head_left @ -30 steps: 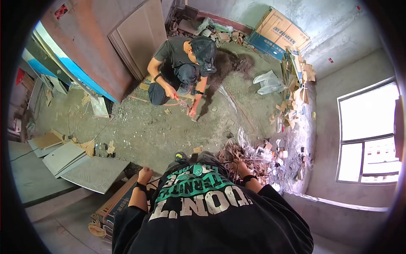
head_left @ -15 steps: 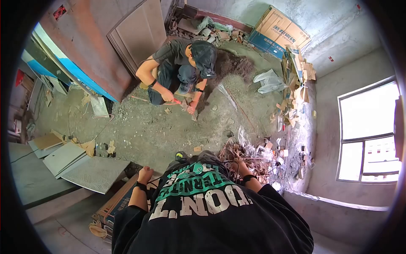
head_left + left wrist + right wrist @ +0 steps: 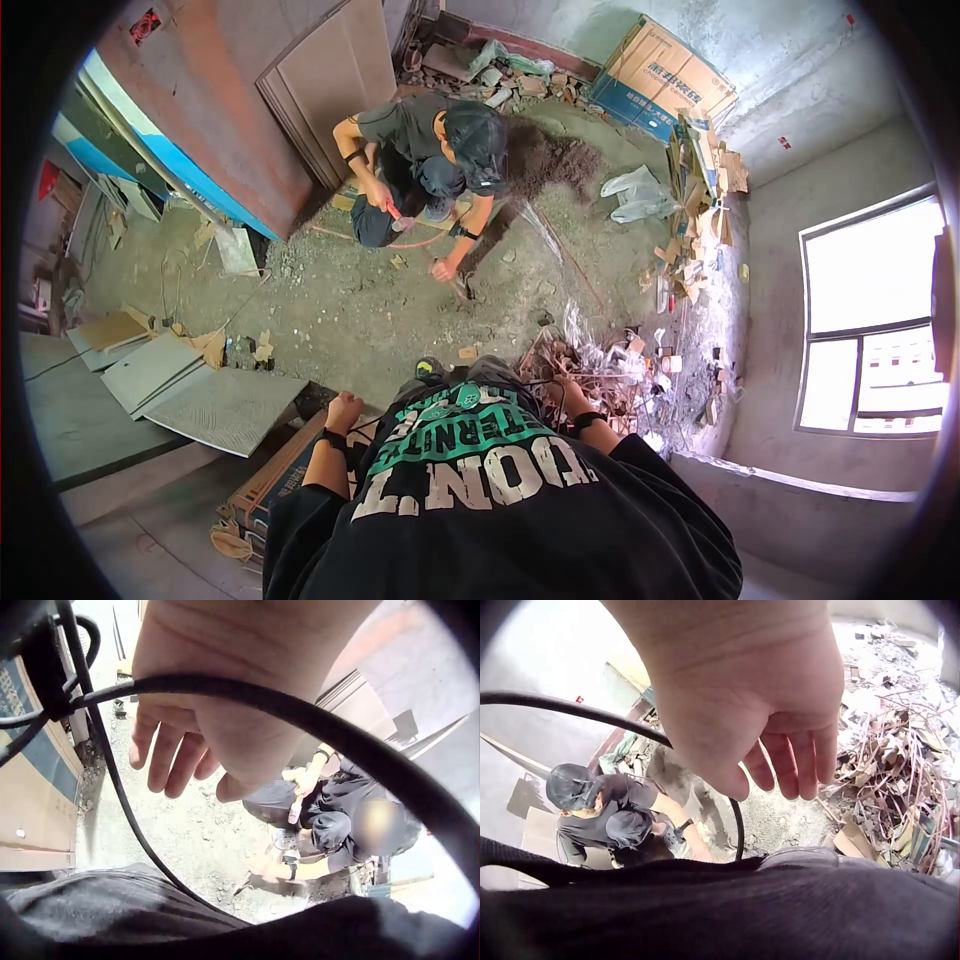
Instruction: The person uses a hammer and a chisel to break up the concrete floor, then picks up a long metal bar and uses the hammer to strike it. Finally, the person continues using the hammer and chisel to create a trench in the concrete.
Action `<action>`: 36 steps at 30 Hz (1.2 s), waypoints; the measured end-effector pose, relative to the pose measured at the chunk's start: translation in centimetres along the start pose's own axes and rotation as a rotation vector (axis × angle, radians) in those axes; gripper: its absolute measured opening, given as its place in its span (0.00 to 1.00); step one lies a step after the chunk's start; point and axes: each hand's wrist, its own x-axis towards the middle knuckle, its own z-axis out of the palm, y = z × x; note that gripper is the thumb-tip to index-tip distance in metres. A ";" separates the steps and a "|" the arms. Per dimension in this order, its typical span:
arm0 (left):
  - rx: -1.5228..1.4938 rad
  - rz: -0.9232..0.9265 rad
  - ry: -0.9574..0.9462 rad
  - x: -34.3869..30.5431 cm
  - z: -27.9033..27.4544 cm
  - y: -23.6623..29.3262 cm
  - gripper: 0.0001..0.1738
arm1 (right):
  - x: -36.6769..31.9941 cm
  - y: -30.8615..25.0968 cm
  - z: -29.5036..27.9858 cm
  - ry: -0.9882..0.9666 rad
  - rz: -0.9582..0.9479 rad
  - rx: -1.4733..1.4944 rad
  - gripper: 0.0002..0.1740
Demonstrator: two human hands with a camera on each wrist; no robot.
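Observation:
My left hand hangs beside my body in the head view; in the left wrist view the hand has relaxed, slightly spread fingers and holds nothing. On the other side hangs my right hand; the right wrist view shows that hand with loose, parted fingers and nothing in them. A black cable crosses in front of the left palm, and another dark cable passes behind the right hand. Ahead, a crouching person grips a red-handled tool in one hand, the other hand low at the ground.
Grey tiles and a long cardboard box lie at the left. Tangled debris is heaped near my right hand. A large carton leans at the back wall, with a plastic bag before it. A window is at the right.
The crouching person has raised the red-handled tool back from the ground toward the knee, while their other hand stays low at the floor. My two hands have barely moved.

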 end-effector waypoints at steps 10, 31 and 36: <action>0.017 0.032 -0.015 0.2 0.4 -0.3 0.26 | -0.5 -0.1 0.6 0.028 0.016 0.062 0.11; 0.026 0.046 0.003 0.3 0.5 -0.1 0.24 | 2.9 7.6 4.2 -0.031 0.223 0.159 0.25; 0.019 0.061 0.003 0.1 0.4 0.0 0.23 | 1.0 3.8 2.1 -0.077 0.106 0.027 0.24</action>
